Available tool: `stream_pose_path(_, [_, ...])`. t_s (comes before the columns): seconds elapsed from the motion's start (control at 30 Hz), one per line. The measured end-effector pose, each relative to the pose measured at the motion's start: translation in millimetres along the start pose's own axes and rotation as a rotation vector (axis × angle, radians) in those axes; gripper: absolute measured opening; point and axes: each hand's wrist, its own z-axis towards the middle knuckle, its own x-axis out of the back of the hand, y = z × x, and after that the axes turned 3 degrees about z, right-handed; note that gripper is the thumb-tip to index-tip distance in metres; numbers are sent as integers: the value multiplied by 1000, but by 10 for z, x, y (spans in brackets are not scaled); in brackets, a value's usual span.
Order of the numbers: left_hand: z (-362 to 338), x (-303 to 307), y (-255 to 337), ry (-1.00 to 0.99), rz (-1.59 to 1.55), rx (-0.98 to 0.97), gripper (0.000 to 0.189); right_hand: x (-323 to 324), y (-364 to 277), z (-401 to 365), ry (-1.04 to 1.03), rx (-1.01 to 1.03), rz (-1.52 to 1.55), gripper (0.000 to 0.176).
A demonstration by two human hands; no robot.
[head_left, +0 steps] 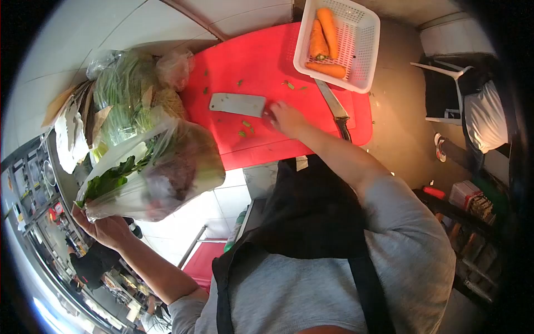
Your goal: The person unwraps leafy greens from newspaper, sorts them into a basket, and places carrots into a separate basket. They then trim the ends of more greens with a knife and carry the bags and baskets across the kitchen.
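Note:
My left hand (105,229) grips the edge of a clear plastic bag (203,150), its fingers closed on the film. Inside the bag, dark green leaves (114,181) show near the opening, and something purplish is blurred by the plastic. On the red cutting board (222,69), a cleaver (239,104) lies flat with its blade to the left. My right hand (288,119) closes around the cleaver's handle, which is mostly hidden. Several green scraps (247,126) are scattered around the blade.
A knife (334,106) with a black handle lies right of my right hand. Behind it, a white basket (364,61) holds orange carrots (328,30). Bagged green vegetables (125,83) are piled on the left against the tiled wall. Another person (95,267) stands in the lower left background.

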Motion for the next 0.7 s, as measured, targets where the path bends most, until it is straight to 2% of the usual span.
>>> stream_pose_path(0.07, [47,159,-133,-14,-60,40,36,199,160,-586,44,-68,90,40])
stream_pose_path(0.13, [51,200,-240,-16,-72,34,36,306,439,-1127,195,-143,75,48])
stream_pose_path(0.23, [43,121,-320,-43,-25,43,32,437,936,-1727,240,-411,-91,59])
stream_pose_path(0.3, [47,126,-417,-98,-11,47,28,510,1048,-1877,243,-562,-114,64])
stream_pose_path(0.33, [-43,-28,-421,29,88,34,21,517,1040,-1861,260,-599,-139,64])
stream_pose_path(0.4, [-94,0,-538,5,104,44,17,507,970,-1759,292,-667,-183,62])
stream_pose_path(0.5, [-190,18,-521,19,124,54,19,402,1038,-1654,277,-657,-189,54])
stream_pose_path(0.6, [-249,201,-573,79,115,70,20,162,1242,-1763,267,-472,-330,47])
stream_pose_path(0.7, [-325,324,-598,69,117,61,21,464,632,-1741,-31,-561,-71,46])
